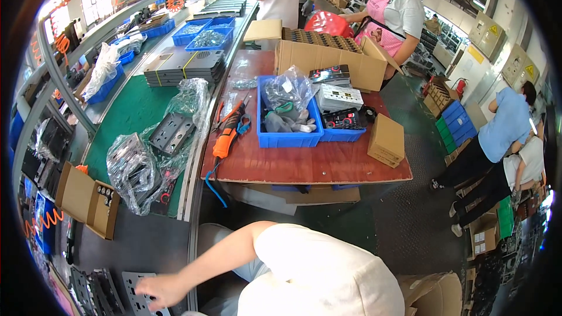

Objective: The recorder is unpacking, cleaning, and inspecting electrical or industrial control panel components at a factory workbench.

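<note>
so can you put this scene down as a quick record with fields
hand: bare, blurred, over a grey perforated plate, contact unclear
beside plate: dark metal parts
green belt: plastic-wrapped metal parts, stacked grey plates
red table: blue bin, orange tool, small cardboard box
people: several, one in a pink apron

Blurred hand [161, 290] at perforated grey plate [131, 281], blue bin [288, 140] on red tabletop [275, 167]
</note>
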A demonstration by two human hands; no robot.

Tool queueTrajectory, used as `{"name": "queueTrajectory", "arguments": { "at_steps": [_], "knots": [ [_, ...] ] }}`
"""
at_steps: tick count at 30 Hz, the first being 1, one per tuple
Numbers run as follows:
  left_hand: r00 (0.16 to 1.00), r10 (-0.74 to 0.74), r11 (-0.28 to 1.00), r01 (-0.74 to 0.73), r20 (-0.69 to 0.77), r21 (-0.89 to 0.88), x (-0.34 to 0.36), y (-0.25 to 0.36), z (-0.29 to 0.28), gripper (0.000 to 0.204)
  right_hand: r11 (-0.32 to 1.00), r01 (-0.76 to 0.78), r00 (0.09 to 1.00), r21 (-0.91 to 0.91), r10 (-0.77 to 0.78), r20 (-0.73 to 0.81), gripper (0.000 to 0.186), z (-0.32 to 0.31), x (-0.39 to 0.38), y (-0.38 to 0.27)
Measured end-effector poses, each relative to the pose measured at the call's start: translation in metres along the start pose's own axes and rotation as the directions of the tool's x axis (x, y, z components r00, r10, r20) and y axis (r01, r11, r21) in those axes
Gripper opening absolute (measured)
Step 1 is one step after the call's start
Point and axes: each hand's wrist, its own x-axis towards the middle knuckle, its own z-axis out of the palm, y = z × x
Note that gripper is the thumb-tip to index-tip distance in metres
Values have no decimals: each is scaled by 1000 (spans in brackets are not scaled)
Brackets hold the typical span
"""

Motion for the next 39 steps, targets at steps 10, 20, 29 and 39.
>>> {"name": "queueTrajectory", "arguments": {
  "at_steps": [10,20,29,39],
  "knots": [
    [996,21,901,-56,-87,-431,5,33,77,34,931,-161,936,328,39,348,66,-31,-50,-41],
    [998,39,860,-13,39,-510,-1,55,78,23,757,-498,847,423,320,424,25,-38,-47,-22],
    [994,-89,822,111,66,-558,-6,56,77,25,940,-256,933,-224,301,198,19,-8,-48,-48],
    [990,-126,670,135,68,-730,18,45,66,32,985,97,977,-140,-121,-173,32,-5,-60,-65]
  ]
}}
